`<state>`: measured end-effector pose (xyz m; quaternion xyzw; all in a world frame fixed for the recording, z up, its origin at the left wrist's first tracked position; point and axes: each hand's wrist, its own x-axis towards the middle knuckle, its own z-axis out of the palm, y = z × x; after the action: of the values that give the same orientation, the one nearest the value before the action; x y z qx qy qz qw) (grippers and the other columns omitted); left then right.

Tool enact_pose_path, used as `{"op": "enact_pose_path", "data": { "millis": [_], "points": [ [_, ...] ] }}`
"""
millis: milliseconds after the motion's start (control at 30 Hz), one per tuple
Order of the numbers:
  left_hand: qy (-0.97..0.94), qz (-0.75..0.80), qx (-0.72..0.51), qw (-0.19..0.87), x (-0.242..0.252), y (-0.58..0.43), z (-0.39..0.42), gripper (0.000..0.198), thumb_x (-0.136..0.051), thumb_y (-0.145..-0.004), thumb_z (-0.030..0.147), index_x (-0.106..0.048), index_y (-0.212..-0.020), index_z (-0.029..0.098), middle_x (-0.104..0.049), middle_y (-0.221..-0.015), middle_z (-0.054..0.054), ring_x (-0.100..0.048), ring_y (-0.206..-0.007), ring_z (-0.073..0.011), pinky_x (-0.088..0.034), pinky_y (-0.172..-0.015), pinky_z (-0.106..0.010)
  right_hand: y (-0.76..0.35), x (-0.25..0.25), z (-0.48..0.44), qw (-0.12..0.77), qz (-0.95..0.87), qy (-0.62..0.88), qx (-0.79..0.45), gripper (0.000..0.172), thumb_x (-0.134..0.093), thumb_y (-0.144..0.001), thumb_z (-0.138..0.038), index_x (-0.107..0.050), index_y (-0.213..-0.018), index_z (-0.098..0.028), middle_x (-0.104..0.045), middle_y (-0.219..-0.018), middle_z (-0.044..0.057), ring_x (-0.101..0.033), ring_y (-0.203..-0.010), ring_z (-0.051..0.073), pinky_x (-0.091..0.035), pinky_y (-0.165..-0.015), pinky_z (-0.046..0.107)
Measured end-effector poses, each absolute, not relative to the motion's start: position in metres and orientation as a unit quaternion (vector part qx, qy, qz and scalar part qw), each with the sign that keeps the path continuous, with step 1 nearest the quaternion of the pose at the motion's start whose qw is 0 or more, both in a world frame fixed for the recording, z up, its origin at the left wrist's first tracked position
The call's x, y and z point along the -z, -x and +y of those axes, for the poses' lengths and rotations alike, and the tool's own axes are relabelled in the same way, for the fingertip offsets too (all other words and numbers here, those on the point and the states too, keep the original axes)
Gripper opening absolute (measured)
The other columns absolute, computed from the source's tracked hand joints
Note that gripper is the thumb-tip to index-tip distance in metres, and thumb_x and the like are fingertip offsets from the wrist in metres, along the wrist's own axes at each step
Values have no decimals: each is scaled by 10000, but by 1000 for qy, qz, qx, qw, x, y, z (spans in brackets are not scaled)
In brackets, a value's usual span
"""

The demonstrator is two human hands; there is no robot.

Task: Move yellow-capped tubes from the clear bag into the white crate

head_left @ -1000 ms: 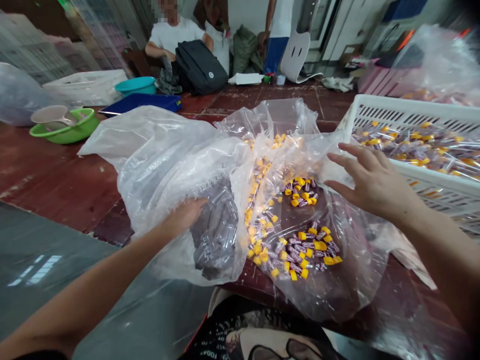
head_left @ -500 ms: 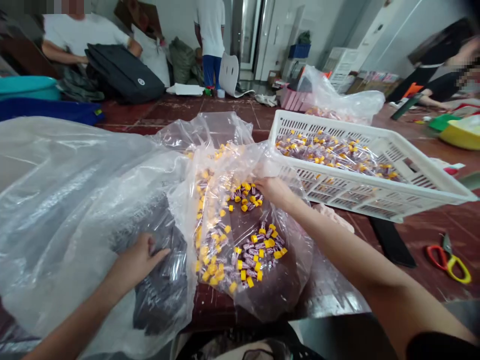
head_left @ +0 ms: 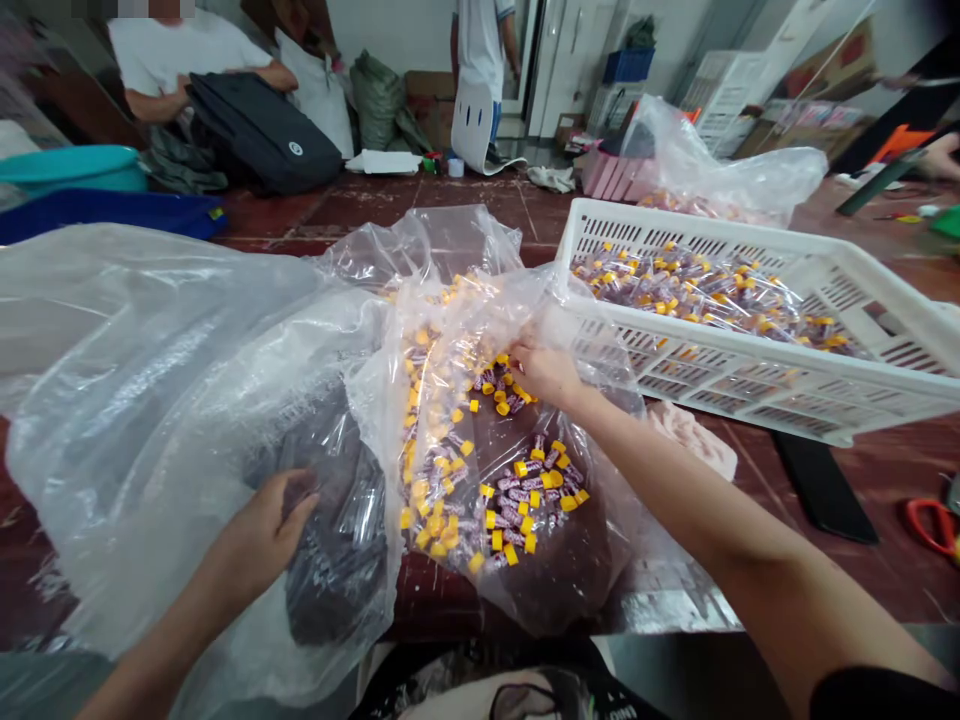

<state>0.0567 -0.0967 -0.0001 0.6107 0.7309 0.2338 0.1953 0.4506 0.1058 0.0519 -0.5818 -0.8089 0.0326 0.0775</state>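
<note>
A large clear plastic bag (head_left: pixel 150 400) is sagging open on the red surface (head_left: pixel 847 590) beside a white slotted crate (head_left: pixel 712 385), risking a spill of loose yellow-capped tubes (head_left: pixel 525 505) if its slippery film is tugged, while the left hand (head_left: pixel 262 530) is curling half-open over a dark bundle (head_left: pixel 337 550) and the right hand (head_left: pixel 544 375) is pinching the film narrowly.

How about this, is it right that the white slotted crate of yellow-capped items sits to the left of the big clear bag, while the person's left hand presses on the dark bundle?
No, the side is wrong: the head view shows the white slotted crate to the right of the big clear bag, not the left. The left hand does press on the dark bundle.
</note>
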Motion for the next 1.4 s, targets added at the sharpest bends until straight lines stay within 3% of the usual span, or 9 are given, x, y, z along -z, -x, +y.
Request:
{"op": "enact_pose_path", "data": {
  "millis": [133, 333, 433, 667, 1067, 1167, 1233, 1300, 1400],
  "points": [
    [-565, 670, -336, 346, -24, -97, -108, 594, -630, -835, 620, -549, -1243, 196, -709, -1212, -138, -659, -1174, -336, -530, -1017, -455, -431, -58, 124, 45, -833, 548, -63, 378, -564, -955, -376, -699, -1234, -160, -721, -1235, 123, -677, -1108, 262, -512, -900, 298],
    [-539, 567, -377, 496, -53, -182, -98, 509, -685, -841, 518, -600, -1209, 177, -712, -1126, -127, -717, -958, -283, -581, -731, -364, -396, -60, 144, 8, -865, 492, -96, 261, -643, -892, -253, -768, -1115, -202, -752, -1188, 58, -669, -1127, 252, -494, -945, 278],
    [-549, 515, -373, 542, -48, -202, -84, 472, -657, -872, 476, -590, -1224, 169, -689, -1154, -114, -711, -923, -236, -575, -748, -357, -406, -73, 126, 6, -871, 483, -95, 245, -644, -899, -258, -755, -1104, -181, -755, -1138, 91, -680, -1088, 264, -501, -931, 309],
    [-618, 454, -334, 548, -26, -211, -60, 286, -703, -856, 386, -674, -1033, 164, -725, -1030, -80, -669, -927, -207, -536, -872, -375, -460, -110, 22, 235, -936, 217, -148, 267, -499, -1051, -400, -642, -1121, -186, -716, -1047, 70, -672, -943, 163, -518, -825, 292],
    [-687, 469, -322, 452, -38, -226, -55, 317, -690, -869, 379, -703, -1102, 165, -737, -995, -74, -667, -913, -238, -540, -871, -402, -456, -101, -10, 203, -954, 221, 2, 279, -427, -1086, -370, -657, -1126, -216, -722, -1119, 32, -711, -931, 135, -483, -626, 242],
    [-684, 453, -342, 458, -36, -229, -55, 292, -711, -850, 337, -700, -1092, 174, -727, -1008, -65, -657, -922, -228, -528, -883, -394, -451, -92, -20, 191, -954, 229, 19, 301, -421, -1085, -386, -677, -1143, -237, -716, -1217, 30, -718, -1004, 161, -549, -715, 268],
    [-645, 431, -375, 508, -36, -233, -57, 275, -726, -849, 333, -698, -1073, 176, -724, -1035, -67, -657, -946, -220, -526, -887, -376, -449, -86, -25, 207, -951, 228, 30, 385, -482, -1051, -492, -641, -1284, -229, -625, -1418, 80, -653, -1225, 237, -583, -909, 359],
    [-573, 406, -402, 588, -38, -238, -59, 291, -745, -851, 366, -694, -1059, 168, -724, -1036, -75, -669, -945, -213, -531, -886, -366, -446, -79, -27, 230, -950, 211, 25, 743, -591, -949, -633, -475, -1497, -144, -452, -1576, 184, -481, -1430, 324, -512, -1099, 468],
    [-453, 372, -438, 682, -43, -247, -64, 397, -820, -794, 395, -677, -1076, 155, -726, -1008, -80, -689, -940, -206, -537, -888, -352, -438, -63, -25, 269, -946, 182, -11, 1058, -708, -859, -637, -244, -1606, -48, -387, -1589, 270, -384, -1496, 346, -444, -1183, 499]
  ]
}}
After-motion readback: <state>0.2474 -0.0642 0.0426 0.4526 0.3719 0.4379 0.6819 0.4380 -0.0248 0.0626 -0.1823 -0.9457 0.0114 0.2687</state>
